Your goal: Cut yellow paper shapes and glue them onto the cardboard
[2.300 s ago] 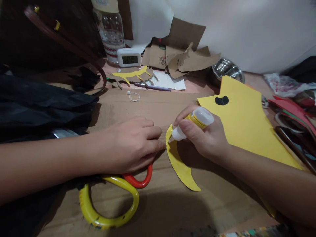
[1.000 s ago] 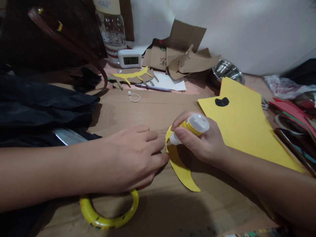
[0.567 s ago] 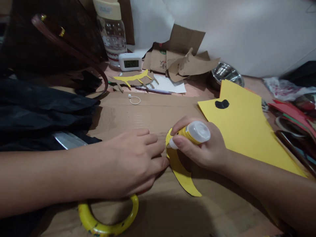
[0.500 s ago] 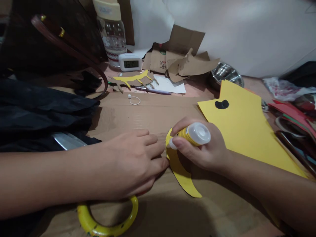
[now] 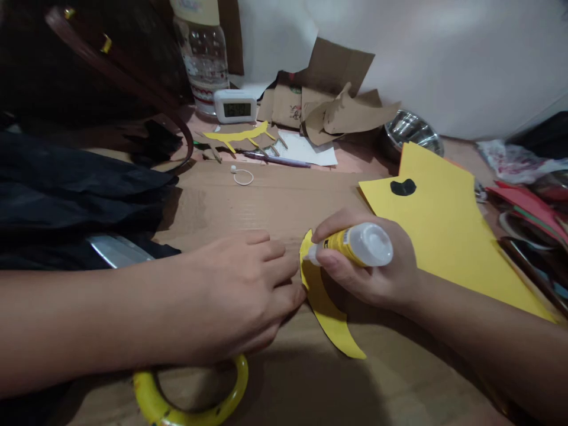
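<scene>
My right hand is wrapped round a glue bottle with a yellow label and a clear base. The bottle is tilted, its white nozzle at the upper part of a yellow paper crescent. That crescent lies on a brown cardboard sheet, its narrow tip towards me. My left hand is closed, palm down, with fingertips at the crescent's left edge; its thumb is mostly hidden. Below my left wrist shows a yellow ring-shaped handle; its far part is covered by my arm.
Yellow paper with a black spot lies right. Behind are a bottle, a clock, cardboard scraps, a pen and a metal bowl. Dark cloth and a blade-like piece lie left.
The glue bottle's base has swung slightly to the right in my right hand, and its nozzle stays by the crescent's upper part. My left hand keeps its place. The view has shifted a little.
</scene>
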Motion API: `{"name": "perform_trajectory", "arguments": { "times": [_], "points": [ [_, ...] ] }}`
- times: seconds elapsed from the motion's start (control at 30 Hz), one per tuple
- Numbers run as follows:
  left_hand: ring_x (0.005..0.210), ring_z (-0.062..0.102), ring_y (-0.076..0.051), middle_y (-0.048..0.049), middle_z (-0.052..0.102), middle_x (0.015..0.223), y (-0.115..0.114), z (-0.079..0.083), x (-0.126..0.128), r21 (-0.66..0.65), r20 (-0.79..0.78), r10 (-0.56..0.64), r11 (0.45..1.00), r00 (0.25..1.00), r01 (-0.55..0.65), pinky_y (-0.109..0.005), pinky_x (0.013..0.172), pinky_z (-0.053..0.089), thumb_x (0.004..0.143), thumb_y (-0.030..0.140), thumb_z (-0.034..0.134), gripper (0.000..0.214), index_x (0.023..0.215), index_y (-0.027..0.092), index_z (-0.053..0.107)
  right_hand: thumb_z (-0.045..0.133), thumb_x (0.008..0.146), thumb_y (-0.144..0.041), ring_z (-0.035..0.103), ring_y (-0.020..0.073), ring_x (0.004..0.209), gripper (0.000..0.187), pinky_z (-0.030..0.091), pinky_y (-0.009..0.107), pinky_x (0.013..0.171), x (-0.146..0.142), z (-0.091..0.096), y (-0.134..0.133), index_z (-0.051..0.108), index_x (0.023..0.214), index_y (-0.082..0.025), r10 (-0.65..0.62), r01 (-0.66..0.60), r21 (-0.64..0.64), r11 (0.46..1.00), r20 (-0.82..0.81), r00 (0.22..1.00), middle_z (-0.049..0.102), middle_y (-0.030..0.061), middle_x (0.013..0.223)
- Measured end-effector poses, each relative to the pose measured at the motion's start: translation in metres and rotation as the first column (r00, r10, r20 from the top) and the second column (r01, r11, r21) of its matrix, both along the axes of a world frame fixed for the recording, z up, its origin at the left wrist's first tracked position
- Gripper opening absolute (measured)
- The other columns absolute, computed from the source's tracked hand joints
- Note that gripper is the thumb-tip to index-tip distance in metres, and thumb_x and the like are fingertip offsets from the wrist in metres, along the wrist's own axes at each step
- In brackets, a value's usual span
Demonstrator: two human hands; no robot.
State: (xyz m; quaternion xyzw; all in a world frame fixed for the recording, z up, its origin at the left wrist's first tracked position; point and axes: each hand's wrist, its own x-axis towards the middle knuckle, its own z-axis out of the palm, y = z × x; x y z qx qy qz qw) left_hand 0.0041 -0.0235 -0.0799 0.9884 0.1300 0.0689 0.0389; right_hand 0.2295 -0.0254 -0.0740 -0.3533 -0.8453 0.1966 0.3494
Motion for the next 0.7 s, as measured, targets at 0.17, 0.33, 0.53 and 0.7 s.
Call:
{"name": "perform_trajectory", "arguments": {
  "times": [0.17,0.33,0.53,0.7],
  "points": [
    [0.081,0.056,-0.022,-0.0057,0.066,0.096,0.0024,-0.0017,-0.0002,-0.010,0.030,-0.031,0.999,0.999,0.032,-0.038,0.070,0.041,0.092,0.024,0.057,0.018,0.102,0.019,0.070,0.066,0.094,-0.028,0.066,0.0145,0.060,0.014,0.052,0.025,0.055,-0.0015,0.0006,-0.0017,0.060,0.083,-0.023,0.022,-0.023,-0.067,0.997,-0.014,1.000,0.070,-0.0007,0.071],
    [0.080,0.056,-0.022,-0.0058,0.066,0.095,0.0025,-0.0038,-0.0003,-0.025,0.041,-0.013,1.000,0.999,0.014,-0.039,0.071,0.042,0.092,0.023,0.056,0.018,0.101,0.019,0.071,0.067,0.093,-0.028,0.066,0.0145,0.061,0.014,0.052,0.025,0.055,-0.0036,0.0012,-0.0012,0.060,0.082,-0.023,0.010,-0.009,-0.057,0.998,0.010,1.000,0.070,-0.0006,0.070],
    [0.079,0.055,-0.022,-0.0050,0.065,0.092,0.0016,-0.0033,0.0001,-0.039,0.053,-0.005,0.999,0.999,0.007,-0.038,0.069,0.040,0.092,0.023,0.056,0.016,0.098,0.019,0.071,0.068,0.094,-0.032,0.066,0.0152,0.059,0.017,0.051,0.026,0.054,-0.0052,0.0014,-0.0007,0.062,0.081,-0.023,-0.025,0.025,-0.037,0.999,0.010,1.000,0.070,-0.0006,0.069],
    [0.080,0.055,-0.022,-0.0039,0.066,0.094,0.0016,-0.0021,0.0004,-0.025,0.019,0.002,1.000,1.000,-0.001,-0.038,0.071,0.039,0.093,0.026,0.057,0.016,0.099,0.021,0.070,0.068,0.094,-0.032,0.065,0.0137,0.057,0.016,0.050,0.025,0.054,-0.0030,-0.0009,0.0013,0.062,0.083,-0.022,-0.047,0.048,-0.017,0.999,0.015,0.999,0.069,-0.0010,0.068]
  ]
}}
